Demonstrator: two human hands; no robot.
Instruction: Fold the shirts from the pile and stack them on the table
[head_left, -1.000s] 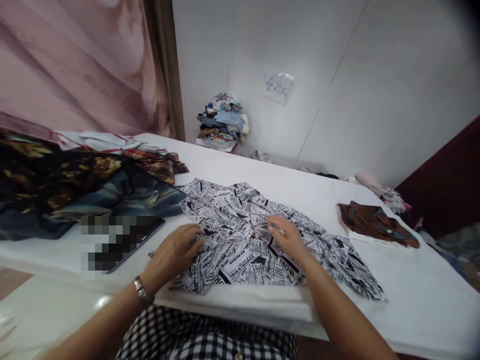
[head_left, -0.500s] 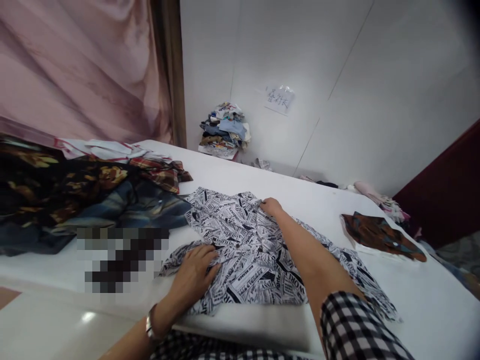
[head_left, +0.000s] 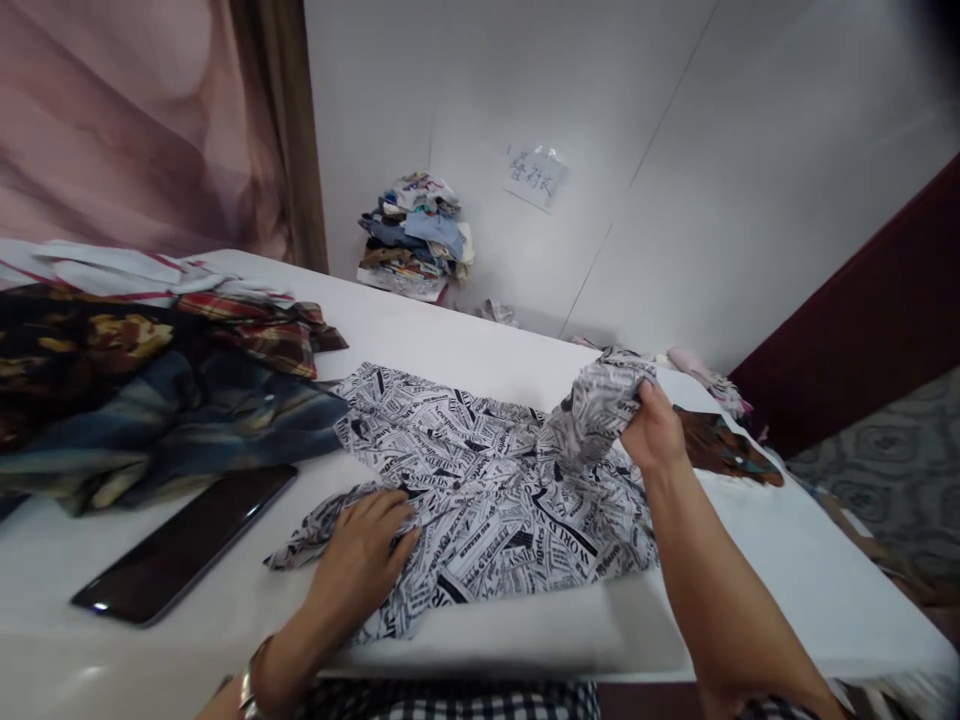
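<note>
Left hand (head_left: 364,545): lies palm down on the near left part of the newsprint shirt (head_left: 487,530), fingers together, thumb set apart.
Left forearm (head_left: 289,650): reaches in from the near left of the shirt, roughly in line with the hand.
Right hand (head_left: 656,432): raised over the shirt's right side, fingers curled tight on a lifted fold of it.
Right forearm (head_left: 709,570): bare, slanting up from beyond the shirt's near right edge.

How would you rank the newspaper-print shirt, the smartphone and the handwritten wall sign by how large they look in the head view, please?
Largest to smallest:
1. newspaper-print shirt
2. smartphone
3. handwritten wall sign
The handwritten wall sign is farther from the camera, so its true size against the smartphone is unsure.
</note>
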